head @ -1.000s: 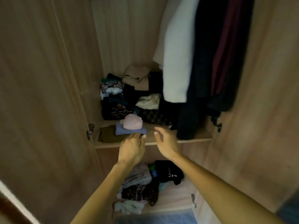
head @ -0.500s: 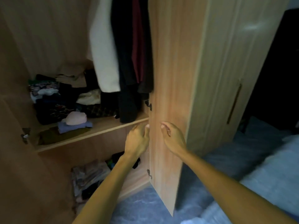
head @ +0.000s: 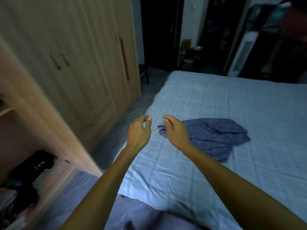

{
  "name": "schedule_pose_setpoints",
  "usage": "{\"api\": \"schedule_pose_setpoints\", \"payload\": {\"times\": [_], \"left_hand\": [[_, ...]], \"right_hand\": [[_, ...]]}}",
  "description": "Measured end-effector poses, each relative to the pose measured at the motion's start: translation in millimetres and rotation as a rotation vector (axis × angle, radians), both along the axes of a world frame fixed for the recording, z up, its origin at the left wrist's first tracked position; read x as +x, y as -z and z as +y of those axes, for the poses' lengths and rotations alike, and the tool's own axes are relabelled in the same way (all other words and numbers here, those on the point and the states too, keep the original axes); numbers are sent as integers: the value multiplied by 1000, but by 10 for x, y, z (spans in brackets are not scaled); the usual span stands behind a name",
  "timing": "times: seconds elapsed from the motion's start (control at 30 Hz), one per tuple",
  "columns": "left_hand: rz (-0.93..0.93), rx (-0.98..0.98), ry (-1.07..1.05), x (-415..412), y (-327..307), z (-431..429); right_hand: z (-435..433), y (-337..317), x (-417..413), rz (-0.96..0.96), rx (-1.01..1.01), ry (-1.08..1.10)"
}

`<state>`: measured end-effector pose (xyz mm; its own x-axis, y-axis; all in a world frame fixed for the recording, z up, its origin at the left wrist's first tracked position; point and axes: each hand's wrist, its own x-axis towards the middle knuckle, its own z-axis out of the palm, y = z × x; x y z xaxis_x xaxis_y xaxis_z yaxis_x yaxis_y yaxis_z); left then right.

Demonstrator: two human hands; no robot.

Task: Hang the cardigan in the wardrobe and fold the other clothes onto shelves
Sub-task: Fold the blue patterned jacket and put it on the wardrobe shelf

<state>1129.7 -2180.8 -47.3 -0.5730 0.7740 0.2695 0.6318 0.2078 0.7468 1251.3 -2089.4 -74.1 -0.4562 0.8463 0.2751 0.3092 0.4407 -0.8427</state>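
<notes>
Blue garment (head: 216, 135) on bed (head: 216, 97) | left hand (head: 138, 131) loose | right hand (head: 176, 131) loose

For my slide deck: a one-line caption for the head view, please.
Left hand and right hand, both empty, extend toward a blue garment on the bed.

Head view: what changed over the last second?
The view swung right, from the inside of the open wardrobe to the bed. The left hand and right hand, earlier held out into the wardrobe, now hover over the bed, the right one in front of a blue garment lying there. Unchanged: both hands empty, fingers loosely curled, close together.
</notes>
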Motion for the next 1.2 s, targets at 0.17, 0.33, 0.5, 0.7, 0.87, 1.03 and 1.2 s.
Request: {"api": "schedule_pose_setpoints", "payload": {"times": [0.17, 0.33, 0.5, 0.7, 0.87, 1.03, 1.2], "left_hand": [[-28, -87, 218, 856, 259, 745], [-54, -198, 377, 1286, 655, 1420], [-139, -289, 458, 1407, 1165, 2104], [-173, -481, 574, 1463, 1808, 2774], [-117, -622, 665, 1647, 2378, 3205], [17, -726, 744, 1872, 3087, 3548], [293, -821, 818, 1982, 3857, 3733]], "right_hand": [[523, 278, 1067, -26, -21, 242], [939, 734, 1529, -72, -141, 349], [1512, 1097, 1697, -191, -217, 420], [1980, 1636, 1910, -359, -349, 459], [2254, 2129, 2150, -424, -505, 476], [2597, 2854, 2306, -530, -552, 386], [2882, 3678, 2311, -814, -456, 270]]}}
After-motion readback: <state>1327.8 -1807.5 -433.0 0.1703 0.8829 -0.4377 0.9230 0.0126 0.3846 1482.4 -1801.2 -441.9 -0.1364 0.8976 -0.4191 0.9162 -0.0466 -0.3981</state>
